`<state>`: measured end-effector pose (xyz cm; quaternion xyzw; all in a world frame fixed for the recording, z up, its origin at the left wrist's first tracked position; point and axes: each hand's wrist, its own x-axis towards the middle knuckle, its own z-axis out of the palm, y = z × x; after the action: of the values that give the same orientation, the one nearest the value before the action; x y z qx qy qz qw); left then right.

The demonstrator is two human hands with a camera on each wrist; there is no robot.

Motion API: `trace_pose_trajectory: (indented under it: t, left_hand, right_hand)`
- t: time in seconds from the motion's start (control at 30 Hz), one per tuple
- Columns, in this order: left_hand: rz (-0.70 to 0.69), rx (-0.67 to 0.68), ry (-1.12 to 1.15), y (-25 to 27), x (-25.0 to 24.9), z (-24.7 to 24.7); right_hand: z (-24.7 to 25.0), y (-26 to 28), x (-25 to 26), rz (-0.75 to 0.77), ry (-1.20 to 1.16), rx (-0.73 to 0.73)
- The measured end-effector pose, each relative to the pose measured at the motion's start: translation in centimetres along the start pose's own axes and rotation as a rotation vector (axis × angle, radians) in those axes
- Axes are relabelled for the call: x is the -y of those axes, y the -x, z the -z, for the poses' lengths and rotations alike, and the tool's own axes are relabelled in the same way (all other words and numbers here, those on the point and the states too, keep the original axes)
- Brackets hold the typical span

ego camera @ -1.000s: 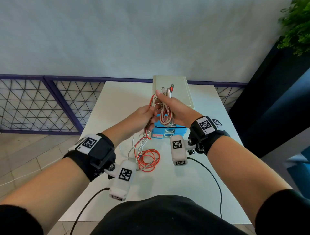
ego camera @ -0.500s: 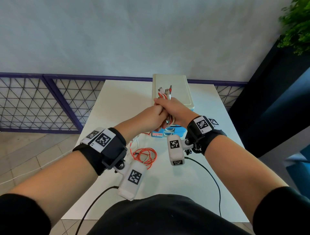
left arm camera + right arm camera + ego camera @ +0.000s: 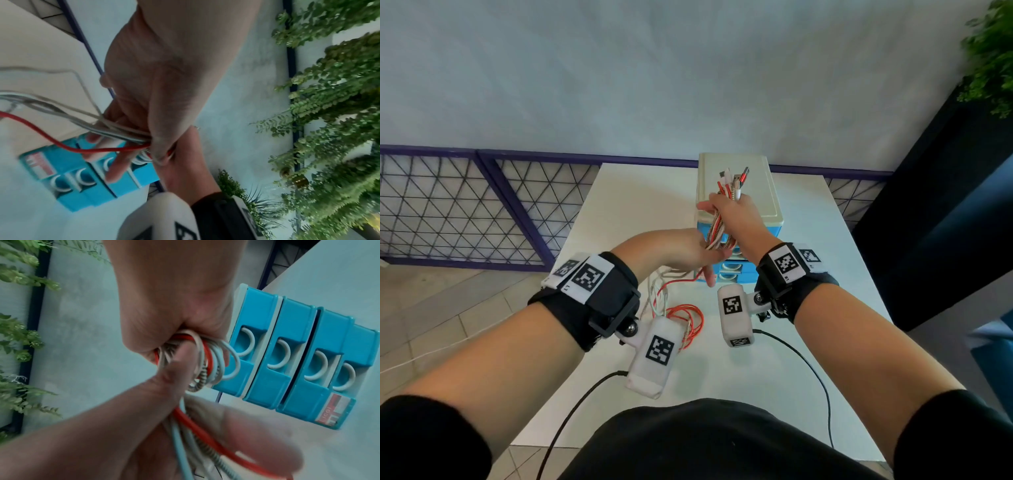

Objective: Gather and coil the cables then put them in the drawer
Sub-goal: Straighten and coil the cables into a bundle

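My right hand (image 3: 727, 214) grips a folded bundle of red, white and braided cables (image 3: 717, 229) upright in front of the drawer unit (image 3: 736, 161). Their plug ends (image 3: 736, 176) stick out above the fist. The right wrist view shows the bundle's loops (image 3: 197, 363) hanging out of the fist. Just below, my left hand (image 3: 703, 255) pinches the trailing strands (image 3: 115, 129) between thumb and fingers. From there the red cable (image 3: 61, 142) and the white ones run down to a loose heap (image 3: 683, 317) on the white table (image 3: 626, 205).
The drawer unit has a cream top and several blue drawers (image 3: 298, 369) with white loop handles, facing me at the table's far middle. A purple lattice fence (image 3: 465, 205) stands to the left. A dark cabinet with a plant (image 3: 989, 58) rises on the right.
My left hand has slid down from against the right fist to below the bundle, holding the trailing strands. The right hand with the bundle has stayed in front of the drawer unit.
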<state>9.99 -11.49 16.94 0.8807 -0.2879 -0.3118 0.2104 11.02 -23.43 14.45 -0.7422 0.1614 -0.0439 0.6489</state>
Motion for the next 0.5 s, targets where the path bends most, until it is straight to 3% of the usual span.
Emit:
trace_pose_trajectory:
  t: [0.1, 0.17, 0.3, 0.4, 0.5]
  left_hand:
    - [-0.064, -0.015, 0.151, -0.5, 0.9, -1.6]
    - [-0.109, -0.097, 0.232, -1.2, 1.6, -2.8]
    - [-0.112, -0.209, 0.145, -1.9, 1.8, -3.7]
    - [-0.053, -0.19, 0.049, -1.8, 2.1, -3.3]
    - [-0.042, -0.163, 0.054, -1.6, 2.1, -3.4]
  right_hand:
    - [0.7, 0.0, 0.3, 0.031, -0.039, -0.031]
    - [0.9, -0.1, 0.4, 0.016, -0.143, 0.013]
    - [1.1, 0.2, 0.0, -0.023, -0.423, 0.13]
    - [0.8, 0.7, -0.1, -0.063, -0.583, 0.204]
    - [0.4, 1.2, -0.4, -0.127, -0.639, 0.164]
